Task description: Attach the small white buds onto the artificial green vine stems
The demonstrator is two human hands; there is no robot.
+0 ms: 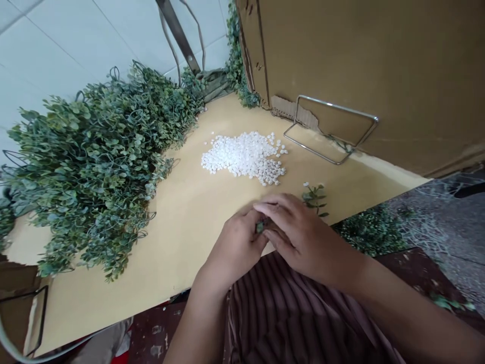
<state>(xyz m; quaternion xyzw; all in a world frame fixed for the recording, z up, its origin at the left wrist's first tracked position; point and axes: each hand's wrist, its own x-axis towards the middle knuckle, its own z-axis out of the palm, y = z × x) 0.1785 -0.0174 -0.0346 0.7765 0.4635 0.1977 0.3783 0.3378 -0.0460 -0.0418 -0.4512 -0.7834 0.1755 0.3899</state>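
Note:
My left hand (237,242) and my right hand (297,230) meet at the near edge of a tan board (189,212). Both are closed, pinching a small green artificial sprig (259,227) between the fingertips; most of it is hidden by the fingers. A leafy end of a sprig (315,197) pokes out just beyond my right hand. Farther on the board lies a heap of small white plastic pieces (246,156), with one or two stray pieces near the sprig.
A big pile of green artificial sprigs (98,162) covers the board's left side. A cardboard box (359,65) stands at the back right with a wire frame (329,131) leaning on it. More greenery (371,230) lies on the floor to the right.

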